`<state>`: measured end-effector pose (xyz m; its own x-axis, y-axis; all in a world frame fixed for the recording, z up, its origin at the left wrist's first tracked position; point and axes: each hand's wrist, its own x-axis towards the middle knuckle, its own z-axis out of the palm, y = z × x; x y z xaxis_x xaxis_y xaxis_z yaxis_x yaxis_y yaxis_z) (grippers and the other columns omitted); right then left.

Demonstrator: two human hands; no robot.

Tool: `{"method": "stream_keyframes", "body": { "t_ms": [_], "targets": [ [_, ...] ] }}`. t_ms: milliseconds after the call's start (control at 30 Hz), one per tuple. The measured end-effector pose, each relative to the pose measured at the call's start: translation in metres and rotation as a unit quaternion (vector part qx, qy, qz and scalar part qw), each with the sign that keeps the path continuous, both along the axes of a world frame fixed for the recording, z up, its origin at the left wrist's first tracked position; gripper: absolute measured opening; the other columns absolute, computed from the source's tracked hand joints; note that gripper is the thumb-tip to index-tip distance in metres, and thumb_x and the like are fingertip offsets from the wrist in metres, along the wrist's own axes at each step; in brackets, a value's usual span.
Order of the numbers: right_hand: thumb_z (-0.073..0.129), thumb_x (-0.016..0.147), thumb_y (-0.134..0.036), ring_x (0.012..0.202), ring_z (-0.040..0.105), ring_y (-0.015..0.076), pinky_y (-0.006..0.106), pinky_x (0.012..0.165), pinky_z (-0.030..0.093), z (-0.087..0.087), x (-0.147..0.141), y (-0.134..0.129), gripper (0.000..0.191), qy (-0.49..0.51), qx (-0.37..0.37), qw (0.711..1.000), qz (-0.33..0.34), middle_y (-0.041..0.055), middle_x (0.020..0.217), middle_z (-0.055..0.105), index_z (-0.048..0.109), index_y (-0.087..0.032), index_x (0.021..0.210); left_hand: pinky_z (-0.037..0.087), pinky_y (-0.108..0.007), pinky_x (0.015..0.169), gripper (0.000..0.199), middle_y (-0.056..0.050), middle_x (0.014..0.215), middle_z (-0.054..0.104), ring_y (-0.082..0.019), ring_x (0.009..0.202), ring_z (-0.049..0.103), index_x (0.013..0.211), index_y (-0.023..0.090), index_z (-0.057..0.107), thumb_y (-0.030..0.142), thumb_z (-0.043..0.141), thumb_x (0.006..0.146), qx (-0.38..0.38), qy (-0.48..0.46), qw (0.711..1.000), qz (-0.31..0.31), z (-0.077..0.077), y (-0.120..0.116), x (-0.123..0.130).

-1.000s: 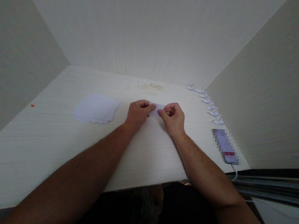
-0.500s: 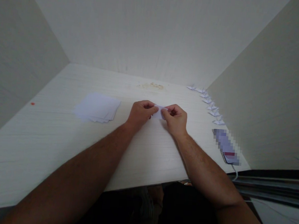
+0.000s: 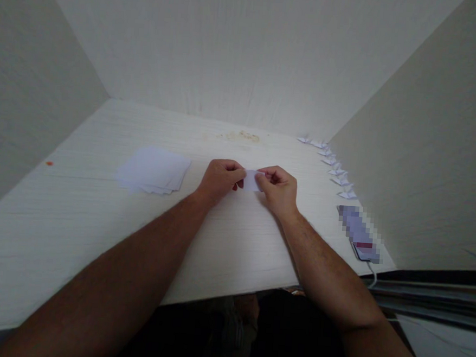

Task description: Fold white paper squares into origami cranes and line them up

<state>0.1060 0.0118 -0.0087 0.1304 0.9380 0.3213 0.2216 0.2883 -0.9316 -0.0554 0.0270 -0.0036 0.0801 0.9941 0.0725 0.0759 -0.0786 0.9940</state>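
A small folded piece of white paper (image 3: 251, 181) is held just above the table, between my two hands. My left hand (image 3: 224, 177) pinches its left edge with thumb and fingers. On the right side, my right hand (image 3: 277, 185) grips the paper with the thumb on top and the fingers curled behind. The folds are too small and partly covered to make out. Left of my left hand lies a stack of white paper sheets (image 3: 155, 168), slightly fanned.
Several white folded paper cranes (image 3: 336, 170) stand in a row along the right wall. Nearer me lies a phone (image 3: 358, 233) with a cable (image 3: 373, 275). A brownish stain (image 3: 247, 136) marks the table (image 3: 224, 253) near the back wall. An orange spot (image 3: 49, 163) is at the far left.
My left thumb has shifted slightly left toward the paper's edge, so more of the paper's face shows. My right hand has stayed nearly still.
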Motion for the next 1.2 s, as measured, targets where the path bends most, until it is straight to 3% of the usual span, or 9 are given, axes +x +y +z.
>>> {"method": "stream_keyframes", "body": {
  "t_ms": [333,500,767,1200],
  "targets": [
    [0.073,0.074,-0.028,0.055,0.053,0.0087,0.024,0.053,0.043,-0.0055,0.0043,-0.0015,0.01,0.003,0.037,0.999,0.03,-0.0034,0.065,0.066,0.077,-0.023,0.082,0.04,-0.022,0.046,0.014,0.001,0.046,0.057,-0.01,0.044,0.051,0.054,0.016,0.062,0.022,0.062,0.067,-0.008,-0.038,0.999,0.022,-0.0036,0.0038,0.0003],
    [0.072,0.074,-0.03,0.05,0.055,0.009,0.024,0.05,0.05,-0.0042,0.0018,-0.0013,0.015,0.024,0.013,0.999,0.044,-0.0047,0.062,0.065,0.075,-0.023,0.087,0.043,-0.022,0.048,0.013,0.0,0.05,0.06,-0.01,0.047,0.055,0.058,0.016,0.063,0.025,0.063,0.068,-0.02,-0.043,0.999,0.024,-0.0032,0.0028,0.0016],
    [0.073,0.073,-0.033,0.048,0.056,0.0106,0.025,0.048,0.05,-0.0035,0.0014,-0.0022,0.015,0.014,0.0,1.0,0.007,-0.0038,0.058,0.063,0.073,-0.02,0.081,0.048,-0.023,0.049,0.01,0.0,0.052,0.063,-0.011,0.047,0.057,0.06,0.015,0.067,0.021,0.064,0.067,-0.028,-0.041,0.999,0.011,0.0034,-0.0022,0.0039],
    [0.071,0.076,-0.036,0.05,0.055,0.0107,0.025,0.049,0.048,-0.0018,-0.0005,-0.0032,0.016,0.015,0.002,1.0,0.004,-0.0035,0.059,0.063,0.071,-0.021,0.082,0.049,-0.023,0.05,0.009,-0.001,0.052,0.064,-0.012,0.047,0.058,0.06,0.015,0.068,0.022,0.065,0.066,-0.036,-0.063,0.997,-0.011,0.0018,-0.001,0.0034]
  ]
}}
